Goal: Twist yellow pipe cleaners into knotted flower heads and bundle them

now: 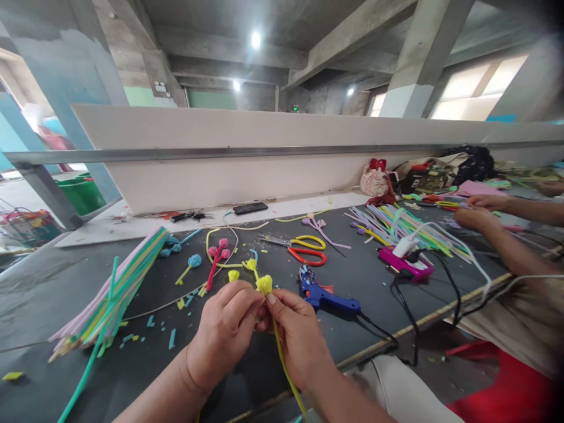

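My left hand and my right hand meet in front of me, both pinched on a yellow straw flower. Its curled yellow head sticks up between my fingertips. The yellow stem runs down past my right wrist. Two more yellow flower heads lie on the dark table just beyond my fingers. A blue glue gun lies right of my right hand.
A bundle of pastel straws lies at my left, with cut bits scattered near it. Scissors, finished pink and blue flowers and a phone lie farther back. Another person's hands work at the right beside more straws and a pink device.
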Motion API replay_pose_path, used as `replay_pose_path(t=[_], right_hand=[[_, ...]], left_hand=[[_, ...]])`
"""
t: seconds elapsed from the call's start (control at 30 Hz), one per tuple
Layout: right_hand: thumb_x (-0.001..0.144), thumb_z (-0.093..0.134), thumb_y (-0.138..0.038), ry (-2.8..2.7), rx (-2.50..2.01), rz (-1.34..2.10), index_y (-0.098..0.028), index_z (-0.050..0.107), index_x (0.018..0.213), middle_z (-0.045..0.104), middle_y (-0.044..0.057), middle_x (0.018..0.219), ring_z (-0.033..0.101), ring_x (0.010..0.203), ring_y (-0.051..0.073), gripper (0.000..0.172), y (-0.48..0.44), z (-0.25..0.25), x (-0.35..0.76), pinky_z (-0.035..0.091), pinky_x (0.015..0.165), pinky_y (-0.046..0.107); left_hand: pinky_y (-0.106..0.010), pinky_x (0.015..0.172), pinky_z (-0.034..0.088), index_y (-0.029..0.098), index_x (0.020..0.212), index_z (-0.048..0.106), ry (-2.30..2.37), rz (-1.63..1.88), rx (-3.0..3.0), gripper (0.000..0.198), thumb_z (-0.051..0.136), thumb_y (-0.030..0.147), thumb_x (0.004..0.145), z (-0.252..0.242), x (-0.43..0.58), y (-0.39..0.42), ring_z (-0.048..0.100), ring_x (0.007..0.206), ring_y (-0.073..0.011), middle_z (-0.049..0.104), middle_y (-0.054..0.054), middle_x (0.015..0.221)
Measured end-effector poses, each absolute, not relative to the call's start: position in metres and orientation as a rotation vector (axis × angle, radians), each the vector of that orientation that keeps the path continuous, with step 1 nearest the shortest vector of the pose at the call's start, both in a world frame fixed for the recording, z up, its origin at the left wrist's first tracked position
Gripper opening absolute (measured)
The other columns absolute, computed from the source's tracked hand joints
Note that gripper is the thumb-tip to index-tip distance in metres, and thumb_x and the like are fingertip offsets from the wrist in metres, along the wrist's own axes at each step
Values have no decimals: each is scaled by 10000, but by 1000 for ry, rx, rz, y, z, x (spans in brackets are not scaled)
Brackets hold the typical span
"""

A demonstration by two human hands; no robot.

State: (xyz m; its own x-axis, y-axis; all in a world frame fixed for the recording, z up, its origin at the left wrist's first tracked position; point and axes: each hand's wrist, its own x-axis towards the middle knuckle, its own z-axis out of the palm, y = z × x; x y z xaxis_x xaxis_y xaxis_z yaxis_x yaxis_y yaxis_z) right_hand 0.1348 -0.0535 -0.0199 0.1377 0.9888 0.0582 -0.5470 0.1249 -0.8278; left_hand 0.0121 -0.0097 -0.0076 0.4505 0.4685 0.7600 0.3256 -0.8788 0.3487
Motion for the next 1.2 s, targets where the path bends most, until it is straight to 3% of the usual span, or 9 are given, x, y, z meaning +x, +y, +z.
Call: replay_pose_path(t=[0.2, 0.4, 0.67, 0.77, 0.9, 1.0, 1.2], right_hand=[[745, 681, -283, -707, -688, 1303, -157, 668, 606, 547, -18, 507, 471, 525, 105, 188, -53, -20, 130, 346, 529, 226], [776, 649, -288, -730, -762, 1250, -154, 680, 670, 582, -5, 550, 497, 533, 115, 174, -53, -16, 140, 376, 558, 249], [814, 606, -316, -874, -835, 1199, -156, 694, 697, 559, -11, 507, 512, 533, 129, 217, -55, -18, 139, 398, 583, 274], [794, 626, -337, -901, -842, 1193, -162, 680, 675, 571, -13, 561, 505, 500, 113, 219, -54, -17, 141, 404, 543, 265], [782, 629, -368, -1029, -956, 1158, -155, 653, 646, 502, -41, 511, 379, 387, 61, 254, -56, -12, 146, 300, 403, 215], [798, 610, -386, -1099, -1016, 1193, -148, 646, 664, 400, -67, 422, 328, 374, 57, 275, -58, -9, 147, 241, 373, 199], [816, 588, -394, -1038, -878, 1345, -145, 648, 675, 458, -44, 464, 378, 408, 73, 293, -53, -15, 146, 320, 375, 196]], left_hand=[[-232, 600, 451, 197, 845, 583, 679, 1437, 2496, 142, 493, 89, 832, -7, 16, -15, 546, 642, -124, 578, -17, 709], [-211, 598, 435, 183, 714, 567, 786, 1318, 2226, 148, 516, 142, 846, 1, 17, -15, 545, 622, -110, 587, 15, 636], [-211, 584, 429, 190, 726, 569, 832, 1368, 2166, 122, 532, 166, 840, -8, 19, -15, 534, 615, -107, 552, 23, 638], [-206, 544, 440, 192, 868, 559, 784, 1287, 1906, 71, 524, 252, 854, -6, 18, -15, 545, 590, -98, 553, 18, 710], [-224, 563, 453, 187, 1191, 491, 710, 1116, 1647, 381, 523, 351, 849, 4, 14, -11, 550, 623, -108, 550, 3, 783], [-246, 590, 463, 150, 1079, 591, 624, 949, 1657, 309, 544, 340, 840, 7, 9, -5, 551, 616, -113, 554, -6, 744], [-267, 718, 472, 188, 973, 662, 638, 1093, 1930, 172, 571, 227, 832, 2, 3, 3, 595, 790, -148, 589, -35, 859]])
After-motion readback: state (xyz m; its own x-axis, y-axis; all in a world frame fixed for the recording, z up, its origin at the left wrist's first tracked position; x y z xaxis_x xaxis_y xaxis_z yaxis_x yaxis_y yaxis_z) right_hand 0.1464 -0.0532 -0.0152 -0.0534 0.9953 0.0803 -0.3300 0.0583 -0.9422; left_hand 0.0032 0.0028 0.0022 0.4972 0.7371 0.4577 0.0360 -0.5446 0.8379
